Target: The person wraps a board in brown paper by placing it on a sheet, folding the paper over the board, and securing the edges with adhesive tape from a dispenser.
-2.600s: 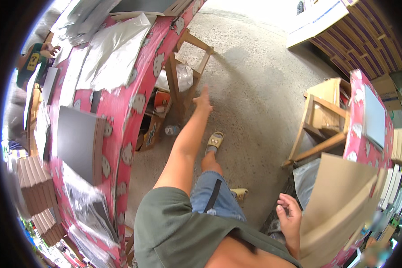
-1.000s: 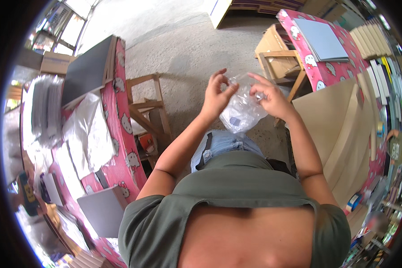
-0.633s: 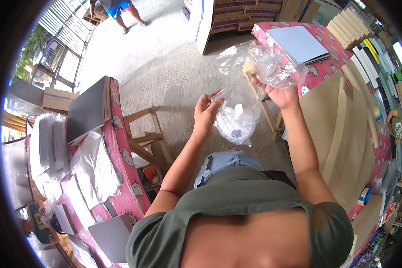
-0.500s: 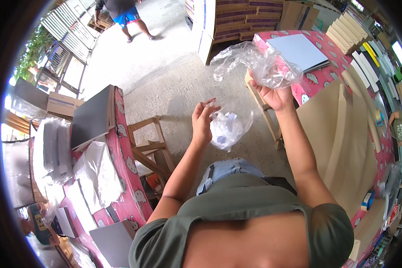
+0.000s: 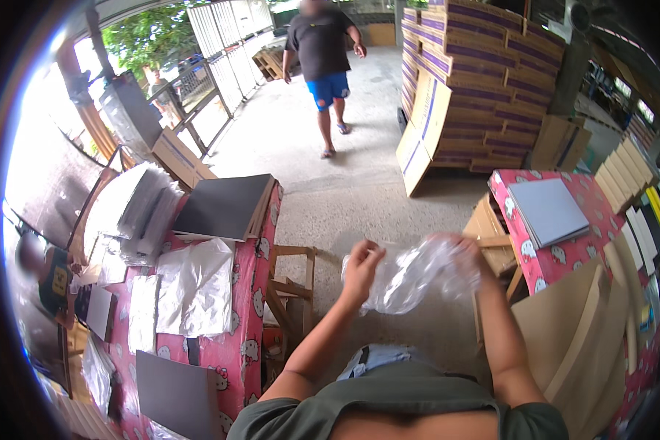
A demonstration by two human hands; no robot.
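A clear plastic bag (image 5: 411,282) lies crosswise between the hands above the floor (image 5: 319,209), meeting both, neither clearly nearer. The left hand (image 5: 362,270) is curled narrow, pinching the bag's left end; the right hand (image 5: 463,253), blurred, touches its bunched right end, finger spread impossible to tell.
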